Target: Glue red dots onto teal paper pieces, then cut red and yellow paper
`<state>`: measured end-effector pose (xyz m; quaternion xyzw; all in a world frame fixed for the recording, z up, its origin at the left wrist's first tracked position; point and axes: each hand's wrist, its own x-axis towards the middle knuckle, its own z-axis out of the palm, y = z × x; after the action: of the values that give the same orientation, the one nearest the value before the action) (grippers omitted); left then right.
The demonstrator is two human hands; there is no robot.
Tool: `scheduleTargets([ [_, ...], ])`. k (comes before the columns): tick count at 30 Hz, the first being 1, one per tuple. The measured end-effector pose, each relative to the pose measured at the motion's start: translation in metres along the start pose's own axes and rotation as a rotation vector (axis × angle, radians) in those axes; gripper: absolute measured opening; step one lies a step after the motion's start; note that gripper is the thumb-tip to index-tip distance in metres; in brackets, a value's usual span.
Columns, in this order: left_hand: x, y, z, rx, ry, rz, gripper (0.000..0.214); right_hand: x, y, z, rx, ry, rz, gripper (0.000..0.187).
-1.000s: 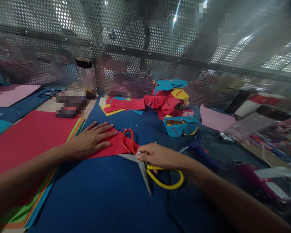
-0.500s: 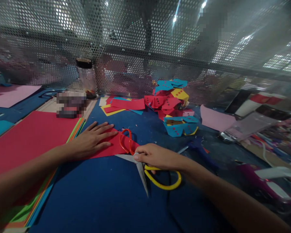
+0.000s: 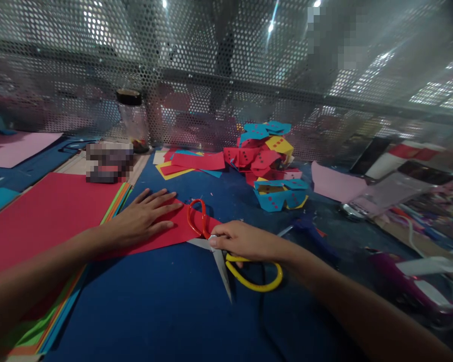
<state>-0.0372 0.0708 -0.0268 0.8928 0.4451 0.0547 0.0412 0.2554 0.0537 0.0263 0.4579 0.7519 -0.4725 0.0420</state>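
My left hand (image 3: 147, 216) lies flat with fingers spread on a red paper sheet (image 3: 169, 234). My right hand (image 3: 237, 239) is closed around the middle of a pair of scissors (image 3: 222, 274), close to the pivot. The blades are spread apart. One loop handle, orange-red, lies over the right end of the red paper, while the yellow one sticks out below my right wrist. The other blade points left along the paper's lower edge. Under my left forearm is a stack of coloured paper (image 3: 53, 221) with red on top.
Folded paper pieces with printed dots (image 3: 260, 156) are heaped at the back, beside cut strips (image 3: 196, 161). A lidded jar (image 3: 133, 120) stands near the perforated metal panel (image 3: 196, 65). To the right are a blue-handled tool (image 3: 317, 236), pink paper (image 3: 335, 183) and a purple item (image 3: 407, 286).
The scissors have shifted slightly to the right with my right hand, and the left-pointing blade shows less. My left hand stays flat in nearly the same spot.
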Motion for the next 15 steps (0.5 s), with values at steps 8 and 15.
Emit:
scheduleTargets([
  [8,-0.0004,0.0003,0.0051,0.007,0.026,0.005,0.057,0.0021,-0.0086,0.0036,-0.022,0.012,-0.027,0.03],
  [15,-0.001,-0.0004,0.0049,0.007,0.037,0.012,0.056,0.0,-0.0082,0.0043,-0.012,-0.027,-0.049,0.027],
])
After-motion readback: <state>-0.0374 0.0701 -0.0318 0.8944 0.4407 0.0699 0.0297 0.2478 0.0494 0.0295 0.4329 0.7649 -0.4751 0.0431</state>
